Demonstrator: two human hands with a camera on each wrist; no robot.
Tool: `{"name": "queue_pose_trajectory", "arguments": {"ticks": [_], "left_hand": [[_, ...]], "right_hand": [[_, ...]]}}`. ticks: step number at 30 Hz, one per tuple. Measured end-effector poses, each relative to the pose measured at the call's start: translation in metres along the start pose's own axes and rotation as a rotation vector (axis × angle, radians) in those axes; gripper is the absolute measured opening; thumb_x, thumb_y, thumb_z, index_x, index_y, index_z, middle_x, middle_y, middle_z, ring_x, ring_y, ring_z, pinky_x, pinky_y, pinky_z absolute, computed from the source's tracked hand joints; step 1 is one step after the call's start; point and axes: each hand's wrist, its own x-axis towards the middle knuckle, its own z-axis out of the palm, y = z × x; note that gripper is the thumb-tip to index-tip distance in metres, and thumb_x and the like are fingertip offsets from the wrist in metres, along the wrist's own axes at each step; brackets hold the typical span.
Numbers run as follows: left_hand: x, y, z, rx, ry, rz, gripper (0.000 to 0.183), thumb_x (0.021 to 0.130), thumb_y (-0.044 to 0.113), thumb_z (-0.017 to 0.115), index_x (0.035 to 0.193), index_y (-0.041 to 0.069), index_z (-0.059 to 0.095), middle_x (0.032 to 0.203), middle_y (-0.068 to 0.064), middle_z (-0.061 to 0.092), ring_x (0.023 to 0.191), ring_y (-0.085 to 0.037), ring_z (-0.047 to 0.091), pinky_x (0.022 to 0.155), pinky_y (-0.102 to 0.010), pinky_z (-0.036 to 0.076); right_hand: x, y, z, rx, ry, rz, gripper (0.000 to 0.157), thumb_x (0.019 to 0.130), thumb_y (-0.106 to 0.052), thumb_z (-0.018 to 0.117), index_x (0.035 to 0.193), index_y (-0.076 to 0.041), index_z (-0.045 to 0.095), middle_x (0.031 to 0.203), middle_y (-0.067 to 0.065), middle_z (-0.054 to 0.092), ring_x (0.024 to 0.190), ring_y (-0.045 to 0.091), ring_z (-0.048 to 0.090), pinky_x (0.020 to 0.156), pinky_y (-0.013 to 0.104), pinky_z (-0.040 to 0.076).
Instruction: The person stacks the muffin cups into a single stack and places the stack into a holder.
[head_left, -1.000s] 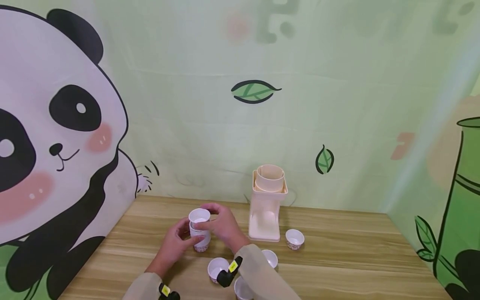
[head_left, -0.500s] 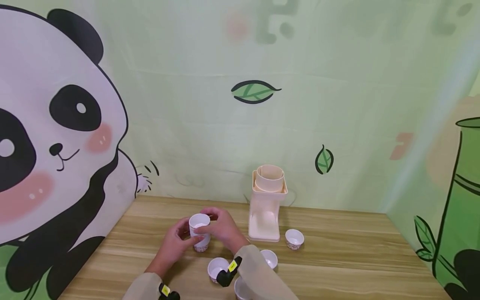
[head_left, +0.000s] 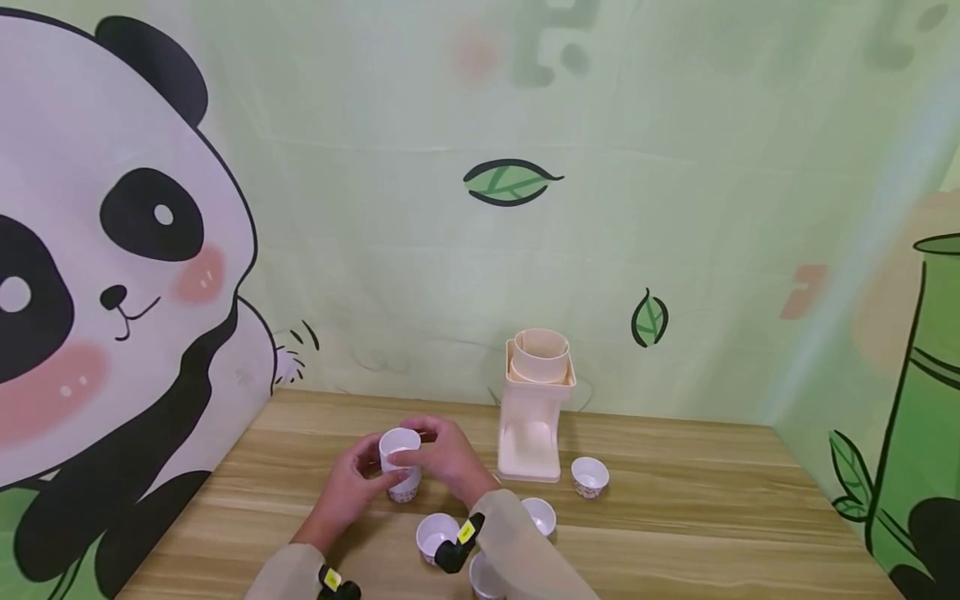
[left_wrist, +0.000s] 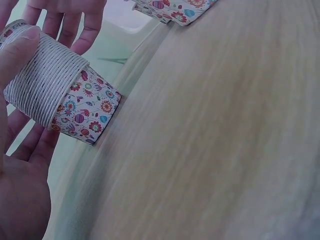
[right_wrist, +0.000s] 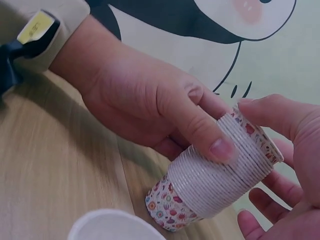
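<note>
A nested stack of floral paper cups stands upright on the table, its closely packed rims showing as white ridges in both wrist views. My left hand holds the stack around its middle, with the thumb on the near side. At the upper rim, my right hand pinches the topmost cup between thumb and fingers. The cup's floral band shows between the two hands in the right wrist view. Several single white cups stand nearby, one bowl-shaped paper cup just in front of my right wrist.
A pale pink stand with a round holder on top is at the back of the wooden table. One cup sits right of it. Other cups are partly hidden by my right sleeve. A panda-print backdrop rises behind.
The uppermost cup has gone down into the stack with my right hand on it, so the stack now looks shorter. My left hand has kept its hold.
</note>
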Motion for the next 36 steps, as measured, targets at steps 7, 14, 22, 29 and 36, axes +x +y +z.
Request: {"name": "queue_pose_trajectory", "arguments": {"ticks": [7,14,22,29,36], "left_hand": [[0.001,-0.001,0.0,0.015,0.003,-0.024,0.058,0.081,0.01,0.087,0.134,0.007,0.063,0.12,-0.015,0.071,0.105,-0.01,0.067,0.095,-0.023,0.055],[0.0,0.003,0.0,0.012,-0.002,-0.014,0.059,0.082,0.01,0.086,0.136,0.005,0.061,0.121,-0.017,0.071,0.105,-0.01,0.066,0.095,-0.023,0.054],[-0.002,0.005,0.001,0.013,0.005,-0.024,0.058,0.082,0.009,0.086,0.135,0.004,0.061,0.121,-0.019,0.07,0.104,-0.009,0.066,0.094,-0.022,0.054],[-0.002,0.004,0.002,0.006,0.008,-0.028,0.058,0.082,0.008,0.086,0.134,0.003,0.061,0.118,-0.018,0.071,0.102,-0.008,0.067,0.094,-0.021,0.054],[-0.002,0.004,0.002,0.011,0.006,-0.029,0.06,0.082,0.01,0.086,0.135,0.003,0.061,0.118,-0.018,0.071,0.103,-0.01,0.066,0.095,-0.023,0.054]], "right_hand": [[0.0,0.0,-0.003,-0.076,-0.017,-0.012,0.045,0.077,-0.026,0.091,0.118,-0.014,0.075,0.112,0.001,0.075,0.106,0.02,0.063,0.083,0.027,0.053],[0.002,0.002,-0.006,-0.162,-0.035,-0.032,0.043,0.078,-0.032,0.09,0.117,-0.019,0.076,0.112,-0.005,0.075,0.106,0.021,0.059,0.084,0.03,0.05],[-0.002,0.008,-0.007,-0.124,-0.046,-0.061,0.047,0.081,-0.032,0.088,0.124,-0.019,0.073,0.12,-0.002,0.075,0.109,0.022,0.061,0.089,0.032,0.051],[-0.004,0.008,-0.021,-0.079,-0.036,-0.009,0.056,0.087,-0.034,0.083,0.139,-0.026,0.064,0.138,0.011,0.065,0.121,0.032,0.062,0.096,0.044,0.057],[-0.008,0.01,-0.046,-0.041,-0.034,0.007,0.055,0.089,-0.036,0.08,0.14,-0.022,0.062,0.138,0.009,0.063,0.124,0.028,0.062,0.102,0.044,0.055]]}}
